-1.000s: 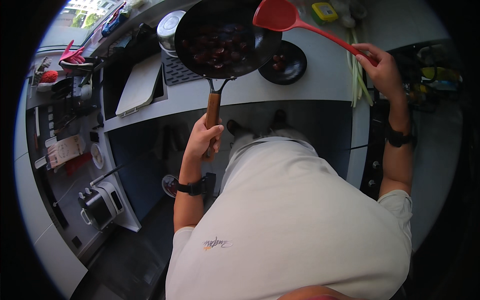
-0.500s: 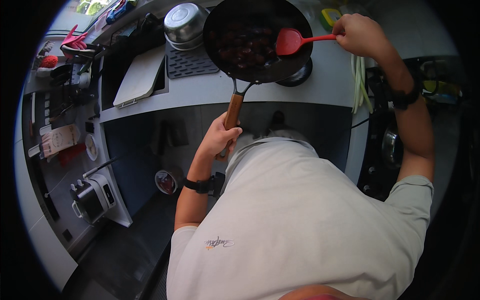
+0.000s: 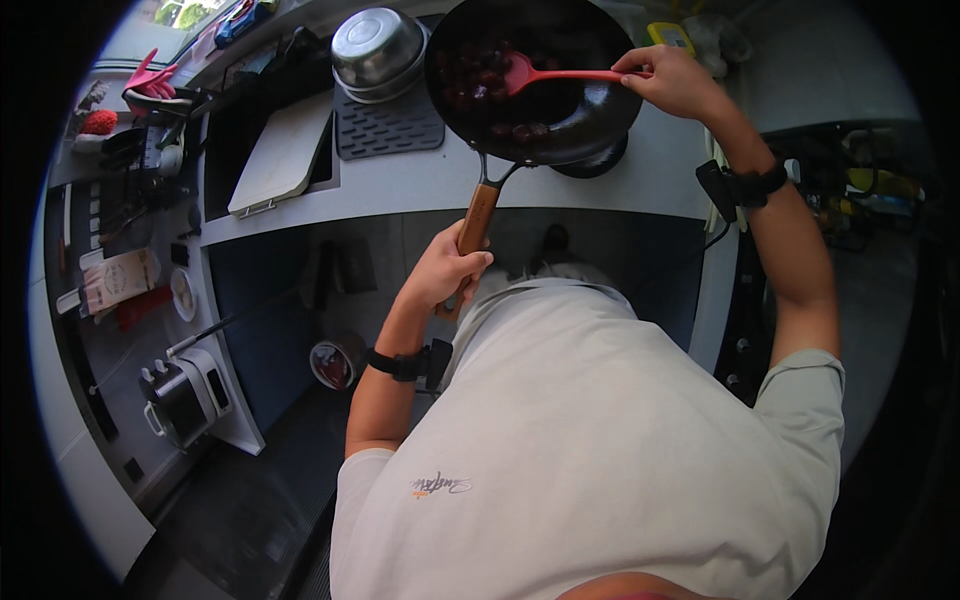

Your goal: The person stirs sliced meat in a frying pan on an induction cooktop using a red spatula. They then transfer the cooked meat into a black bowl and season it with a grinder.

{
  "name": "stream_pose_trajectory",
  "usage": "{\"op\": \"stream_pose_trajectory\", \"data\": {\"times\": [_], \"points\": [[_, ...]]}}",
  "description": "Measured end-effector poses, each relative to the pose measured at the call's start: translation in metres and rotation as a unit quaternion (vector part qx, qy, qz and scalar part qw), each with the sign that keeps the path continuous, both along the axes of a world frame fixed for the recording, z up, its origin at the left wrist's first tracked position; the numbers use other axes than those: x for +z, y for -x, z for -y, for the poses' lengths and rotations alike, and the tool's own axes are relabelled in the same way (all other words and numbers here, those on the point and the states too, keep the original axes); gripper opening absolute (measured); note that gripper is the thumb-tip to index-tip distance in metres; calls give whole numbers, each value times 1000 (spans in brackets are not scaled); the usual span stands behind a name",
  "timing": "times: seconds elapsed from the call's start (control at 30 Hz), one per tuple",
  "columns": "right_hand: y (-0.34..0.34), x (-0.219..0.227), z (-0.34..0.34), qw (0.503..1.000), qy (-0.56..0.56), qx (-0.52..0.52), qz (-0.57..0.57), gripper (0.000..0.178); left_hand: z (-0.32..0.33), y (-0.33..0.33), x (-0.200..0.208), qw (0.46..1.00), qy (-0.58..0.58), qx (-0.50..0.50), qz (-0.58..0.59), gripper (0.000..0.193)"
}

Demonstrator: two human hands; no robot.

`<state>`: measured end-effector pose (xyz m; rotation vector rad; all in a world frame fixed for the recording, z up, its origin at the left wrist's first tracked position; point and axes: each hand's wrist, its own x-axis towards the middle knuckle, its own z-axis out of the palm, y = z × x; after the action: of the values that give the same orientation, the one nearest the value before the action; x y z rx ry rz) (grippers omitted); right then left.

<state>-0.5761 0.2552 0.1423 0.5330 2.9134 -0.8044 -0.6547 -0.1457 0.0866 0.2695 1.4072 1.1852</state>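
My left hand (image 3: 446, 268) is wrapped round the wooden handle of a black wok (image 3: 590, 125) held over the counter's front part. Inside the wok, dark reddish glossy food pieces (image 3: 470, 80) are gathered at the left; I cannot make out their kind. A red spatula (image 3: 570, 75) reaches into the wok from the right, its blade against those pieces. My right hand (image 3: 680, 82) grips the end of the spatula's handle near the wok's right rim. Under the wok, a dark round thing (image 3: 600, 160) is mostly hidden.
Left of the wok, metal bowls (image 3: 378, 50) stand on a grey drying mat (image 3: 388, 128). A white cutting board (image 3: 285, 155) lies across the sink. Long green stalks (image 3: 712, 190) lie at the right, partly behind my arm. A black-and-white appliance (image 3: 188, 395) stands at the left.
My right hand has moved left with the spatula, pushing its blade to the wok's left side. The food pieces have shifted left, baring the wok's right side. The wok has moved slightly right.
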Motion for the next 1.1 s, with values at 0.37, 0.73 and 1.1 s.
{"op": "stream_pose_trajectory", "data": {"times": [0.37,0.73,1.1], "points": [[-31,-19,16,991,96,-83,-51,29,3,4,0,1000,-17,10,-10,22],[-51,-16,14,982,143,-103,-61,27,8,9,-3,1000,-12,28,-7,24],[-81,7,14,971,169,-145,-82,26,15,15,-13,998,-13,56,11,26]]}}
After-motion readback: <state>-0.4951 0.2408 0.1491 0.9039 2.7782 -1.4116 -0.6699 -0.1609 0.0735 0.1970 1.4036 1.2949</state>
